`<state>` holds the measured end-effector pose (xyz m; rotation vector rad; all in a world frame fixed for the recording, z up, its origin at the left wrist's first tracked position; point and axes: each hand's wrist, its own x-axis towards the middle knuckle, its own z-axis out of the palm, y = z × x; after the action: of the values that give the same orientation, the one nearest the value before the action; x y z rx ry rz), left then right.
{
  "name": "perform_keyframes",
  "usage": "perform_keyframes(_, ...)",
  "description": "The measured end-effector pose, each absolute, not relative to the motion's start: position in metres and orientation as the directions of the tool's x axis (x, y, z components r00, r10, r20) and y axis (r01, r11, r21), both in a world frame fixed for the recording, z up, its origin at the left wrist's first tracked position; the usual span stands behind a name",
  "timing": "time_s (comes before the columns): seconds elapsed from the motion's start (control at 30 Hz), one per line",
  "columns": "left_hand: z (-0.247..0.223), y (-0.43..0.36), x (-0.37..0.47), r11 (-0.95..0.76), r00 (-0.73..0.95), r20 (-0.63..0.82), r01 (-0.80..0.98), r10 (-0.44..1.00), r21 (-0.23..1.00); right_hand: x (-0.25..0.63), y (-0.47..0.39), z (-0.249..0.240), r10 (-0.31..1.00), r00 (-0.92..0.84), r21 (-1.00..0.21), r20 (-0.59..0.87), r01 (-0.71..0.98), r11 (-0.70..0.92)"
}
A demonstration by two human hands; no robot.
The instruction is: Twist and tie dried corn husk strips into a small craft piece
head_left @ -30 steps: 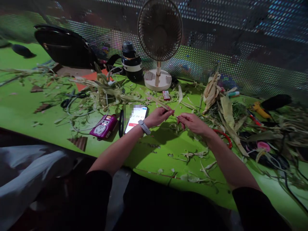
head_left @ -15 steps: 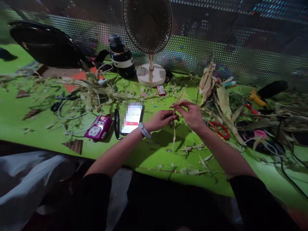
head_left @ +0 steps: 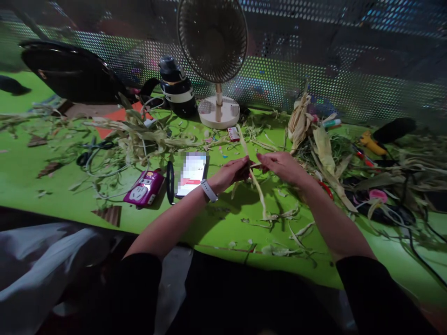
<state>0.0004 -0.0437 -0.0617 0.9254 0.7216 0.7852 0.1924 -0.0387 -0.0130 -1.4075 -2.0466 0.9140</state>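
Pale strips of corn husk (head_left: 259, 191) cross between my hands over the green table (head_left: 209, 232); one hangs down toward the front and its other end points up toward the fan. My left hand (head_left: 232, 173), with a white band on the wrist, is closed on the husk strips. Fingers of my right hand (head_left: 279, 165) pinch a short strip end just to the right. Small husk scraps (head_left: 279, 216) lie below the hands.
Left of my hands are a phone (head_left: 191, 174), a purple power socket (head_left: 145, 187) and scissors (head_left: 92, 149). Behind stand a fan (head_left: 219, 111) and a black bottle (head_left: 179, 93). Husk bundles (head_left: 324, 151), red-handled scissors (head_left: 325, 190) and a yellow-handled tool (head_left: 373, 143) lie right.
My right hand has moved slightly right and down, away from my left. The hanging strip has swung right, its upper end now leans left, and a short strip now spans between the hands.
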Motion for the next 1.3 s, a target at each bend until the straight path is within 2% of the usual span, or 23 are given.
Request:
perform_keyframes(0.1, -0.059, -0.046, 0.002, 0.345, 0.522, -0.177, -0.244, 0.834, 0.906, 0.192, -0.037, -0.016, 0.906, -0.420, -0.760, 0.052, 0.572, 0.309)
perform_keyframes(0.3, -0.051, -0.050, 0.001, 0.206, 0.559, -0.075, -0.175, 0.825, 0.963, 0.183, -0.037, -0.024, 0.919, -0.357, -0.743, 0.166, 0.567, 0.355)
perform_keyframes(0.43, -0.051, -0.050, -0.001, 0.173, 0.573, -0.069, -0.128, 0.817, 0.977, 0.183, -0.036, -0.024, 0.918, -0.333, -0.724, 0.216, 0.577, 0.379)
perform_keyframes(0.53, -0.053, -0.050, 0.000, 0.204, 0.569, -0.097, -0.128, 0.816, 0.971, 0.186, -0.034, -0.024, 0.913, -0.357, -0.733, 0.199, 0.564, 0.380)
perform_keyframes(0.77, -0.054, -0.049, 0.000, 0.364, 0.653, -0.132, -0.232, 0.745, 0.902, 0.197, -0.027, -0.027, 0.931, -0.353, -0.835, 0.089, 0.483, 0.263)
perform_keyframes(0.97, -0.056, -0.049, 0.001, 0.292, 0.574, -0.151, -0.162, 0.805, 0.943, 0.192, -0.028, -0.026, 0.937, -0.302, -0.802, 0.174, 0.508, 0.313)
perform_keyframes(1.1, -0.056, -0.051, 0.003, 0.216, 0.546, -0.113, -0.129, 0.830, 0.968, 0.190, -0.029, -0.026, 0.936, -0.269, -0.756, 0.229, 0.557, 0.345)
perform_keyframes(1.3, -0.056, -0.052, 0.005, 0.219, 0.535, -0.121, -0.124, 0.836, 0.968, 0.195, -0.026, -0.030, 0.951, -0.258, -0.794, 0.172, 0.536, 0.289)
